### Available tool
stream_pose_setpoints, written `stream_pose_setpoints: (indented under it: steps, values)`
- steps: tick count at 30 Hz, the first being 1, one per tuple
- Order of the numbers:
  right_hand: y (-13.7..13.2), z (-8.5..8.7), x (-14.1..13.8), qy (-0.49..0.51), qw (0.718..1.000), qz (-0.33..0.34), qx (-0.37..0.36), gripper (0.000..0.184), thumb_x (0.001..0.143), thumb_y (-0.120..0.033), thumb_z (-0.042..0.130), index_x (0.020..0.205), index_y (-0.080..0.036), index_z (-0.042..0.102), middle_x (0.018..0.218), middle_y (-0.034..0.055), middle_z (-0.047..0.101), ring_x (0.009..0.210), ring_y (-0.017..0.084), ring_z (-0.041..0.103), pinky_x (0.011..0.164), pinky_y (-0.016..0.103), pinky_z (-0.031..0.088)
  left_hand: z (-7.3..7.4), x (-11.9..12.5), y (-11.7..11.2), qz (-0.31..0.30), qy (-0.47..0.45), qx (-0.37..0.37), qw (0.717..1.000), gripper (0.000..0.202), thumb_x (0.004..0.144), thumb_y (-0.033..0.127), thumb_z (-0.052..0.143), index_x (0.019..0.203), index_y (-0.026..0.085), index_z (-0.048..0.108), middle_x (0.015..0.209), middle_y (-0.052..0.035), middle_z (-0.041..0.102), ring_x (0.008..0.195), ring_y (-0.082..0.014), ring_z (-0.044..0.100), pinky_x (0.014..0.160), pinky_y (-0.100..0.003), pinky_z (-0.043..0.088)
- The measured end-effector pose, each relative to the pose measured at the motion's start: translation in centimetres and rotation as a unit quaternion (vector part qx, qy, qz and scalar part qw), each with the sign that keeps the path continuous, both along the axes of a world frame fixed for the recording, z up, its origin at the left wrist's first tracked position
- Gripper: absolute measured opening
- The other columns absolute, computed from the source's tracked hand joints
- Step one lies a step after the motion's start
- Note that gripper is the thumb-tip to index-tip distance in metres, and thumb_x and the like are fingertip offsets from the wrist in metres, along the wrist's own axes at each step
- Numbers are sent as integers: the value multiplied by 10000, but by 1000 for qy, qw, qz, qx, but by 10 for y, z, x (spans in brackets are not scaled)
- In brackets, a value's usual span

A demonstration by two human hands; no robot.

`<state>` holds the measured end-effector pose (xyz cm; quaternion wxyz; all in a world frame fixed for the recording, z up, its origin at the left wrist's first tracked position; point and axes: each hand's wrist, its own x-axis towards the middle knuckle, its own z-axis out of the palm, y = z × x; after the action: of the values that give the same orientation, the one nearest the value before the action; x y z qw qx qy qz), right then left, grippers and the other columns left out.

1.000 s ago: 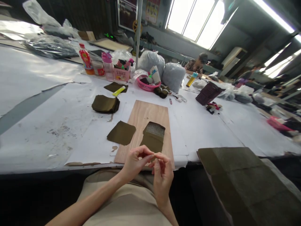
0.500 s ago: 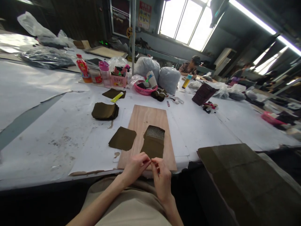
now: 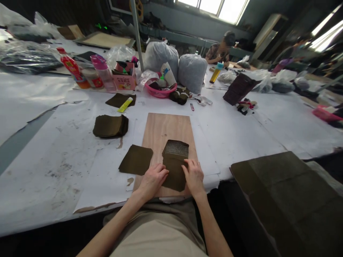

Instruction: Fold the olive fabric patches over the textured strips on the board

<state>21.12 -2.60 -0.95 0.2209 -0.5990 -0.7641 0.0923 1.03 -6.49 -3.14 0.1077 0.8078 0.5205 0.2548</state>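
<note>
A dark olive fabric piece (image 3: 174,175) lies over the lower part of a wooden board (image 3: 168,125). Above it shows a grey, textured strip (image 3: 177,147) along the top of the olive pieces. My left hand (image 3: 155,177) has its fingers closed at the left edge of the fabric piece. At the right edge, my right hand (image 3: 195,175) grips the fabric between thumb and fingers, which sit slightly apart at the tips. A separate olive piece (image 3: 136,159) lies to the left, partly on the board. Further left is a stack of olive pieces (image 3: 109,126).
Behind the board stand a pink basket (image 3: 160,93), a pink box (image 3: 124,81), bottles (image 3: 71,67) and stuffed bags (image 3: 192,73). A yellow tube (image 3: 125,104) rests on fabric. Large olive sheets (image 3: 289,192) lie at right. A person (image 3: 219,51) sits across the table.
My hands were pinched together at the fabric's near edge. They have moved apart and forward to its left and right edges, exposing the near edge. The camera view has tilted down.
</note>
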Motion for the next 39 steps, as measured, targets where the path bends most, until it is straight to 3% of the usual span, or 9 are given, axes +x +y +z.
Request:
stream_pose_setpoints:
  steps: [3, 7, 10, 18, 22, 26, 33, 36, 39]
  values:
    - [14, -1, -5, -35, 999, 11, -18, 161, 903, -226, 559, 1059, -206, 596, 1016, 74, 612, 973, 237, 545, 840, 363, 439, 0, -1, 4, -8, 36, -10, 999, 134, 940, 187, 492, 897, 190, 619, 943, -47, 597, 928, -196, 556, 832, -355, 482]
    - [25, -4, -4, -38, 997, 17, -67, 34, 867, -242, 627, 868, -223, 599, 863, 31, 601, 826, 208, 537, 735, 329, 418, 1, -3, 7, -14, 44, -27, 999, 148, 951, 197, 473, 912, 191, 615, 959, -49, 593, 930, -198, 539, 828, -358, 474]
    - [28, -4, 0, -26, 997, 17, -68, 97, 853, -234, 637, 771, -231, 583, 836, 17, 586, 830, 202, 523, 723, 313, 400, 1, -3, 7, -11, 33, -30, 999, 155, 955, 189, 461, 912, 186, 610, 948, -52, 587, 926, -194, 536, 821, -346, 473]
    - [21, 2, 3, 83, 992, 10, -95, 64, 885, -259, 550, 838, -227, 580, 816, -5, 650, 777, 170, 584, 741, 304, 407, 0, -3, 10, -10, 5, -31, 999, 166, 956, 183, 447, 900, 191, 603, 920, -48, 575, 901, -185, 542, 810, -331, 477]
    - [17, -1, 5, 225, 956, -8, -189, 224, 851, -331, 598, 1048, -226, 586, 845, -7, 686, 754, 158, 634, 698, 270, 459, -2, -4, 11, -14, -7, -49, 999, 146, 956, 199, 460, 900, 188, 595, 916, -44, 573, 888, -179, 543, 812, -325, 478]
    - [13, -7, 8, 270, 939, -42, -207, 214, 856, -408, 577, 880, -213, 661, 800, 3, 682, 740, 163, 620, 683, 261, 457, -1, -4, 11, -10, -20, -53, 998, 134, 947, 190, 473, 879, 187, 589, 912, -44, 579, 891, -186, 546, 802, -324, 477]
    - [9, -19, 6, 362, 886, -95, -275, 402, 843, -578, 538, 780, -192, 627, 570, -43, 533, 491, 108, 453, 444, 218, 344, 0, -7, 11, 17, -95, -96, 991, 82, 924, 207, 506, 884, 199, 577, 939, -34, 591, 883, -180, 580, 779, -310, 490]
    - [3, -6, 2, 359, 887, -108, -270, 395, 824, -575, 572, 750, -190, 620, 553, -46, 526, 481, 101, 453, 436, 209, 334, 3, -8, 13, 64, -181, -99, 976, 130, 922, 279, 521, 1012, 215, 589, 1062, -43, 590, 870, -162, 602, 776, -299, 512]
    - [-10, 21, -5, 350, 897, -78, -258, 355, 803, -536, 632, 737, -188, 655, 607, -40, 582, 559, 96, 494, 506, 200, 357, 8, -11, 15, 94, -248, -83, 961, 450, 837, 437, 632, 1231, 238, 544, 1227, -71, 562, 985, -214, 605, 859, -357, 522]
